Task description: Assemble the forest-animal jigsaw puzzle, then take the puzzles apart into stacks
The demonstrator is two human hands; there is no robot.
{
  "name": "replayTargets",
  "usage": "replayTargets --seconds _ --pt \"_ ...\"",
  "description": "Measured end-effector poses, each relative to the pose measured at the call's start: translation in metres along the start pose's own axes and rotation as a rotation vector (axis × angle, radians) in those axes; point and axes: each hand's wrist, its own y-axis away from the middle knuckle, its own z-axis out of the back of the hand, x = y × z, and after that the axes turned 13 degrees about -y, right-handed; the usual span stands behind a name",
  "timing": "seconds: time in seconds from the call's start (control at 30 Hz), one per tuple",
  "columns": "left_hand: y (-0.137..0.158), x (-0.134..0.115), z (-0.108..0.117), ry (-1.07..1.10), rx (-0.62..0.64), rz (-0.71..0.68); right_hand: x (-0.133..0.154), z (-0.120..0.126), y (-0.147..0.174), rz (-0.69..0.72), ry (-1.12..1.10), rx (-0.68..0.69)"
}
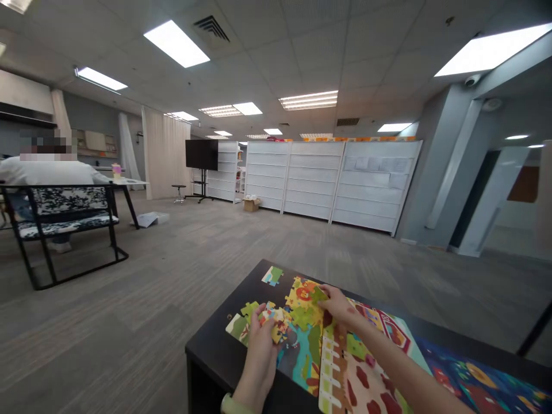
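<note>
My left hand (259, 351) is closed around a small bunch of colourful jigsaw pieces (279, 323). Between the fingertips of my right hand (337, 305) is a green jigsaw piece (318, 295), at the right edge of the joined puzzle section with an orange lion (303, 293). Whether that piece touches the section, I cannot tell. Below it, a joined part shows blue water (304, 353) and a grey animal. A loose blue-and-green piece (272, 276) lies near the far corner. Green pieces (237, 326) lie left of my left hand, which partly covers them.
The black table (211, 339) also carries a cow-patterned puzzle or board (362, 379) under my right forearm and a dark blue picture (483, 379) farther right. Across the carpet stand white shelf units (310, 181). A person (52, 172) sits in a chair at the left.
</note>
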Motion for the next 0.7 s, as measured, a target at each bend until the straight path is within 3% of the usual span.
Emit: replayTargets --seconds 0.13,0.3,0.47,0.7 --pt "0.008 -0.016 -0.001 0.074 -0.06 -0.02 0.012 -0.004 0.008 0.152 0.043 -0.027" --pt "0.016 -0.032 0.001 0.046 -0.085 -0.096 0.022 -0.031 0.039 0.28 0.158 0.125" --pt "0.019 -0.035 0.004 -0.014 -0.058 -0.136 0.032 -0.046 0.046 0.237 0.384 0.182" --pt "0.024 -0.031 0.0 -0.04 -0.037 -0.115 0.048 -0.038 0.032 0.168 0.303 0.082"
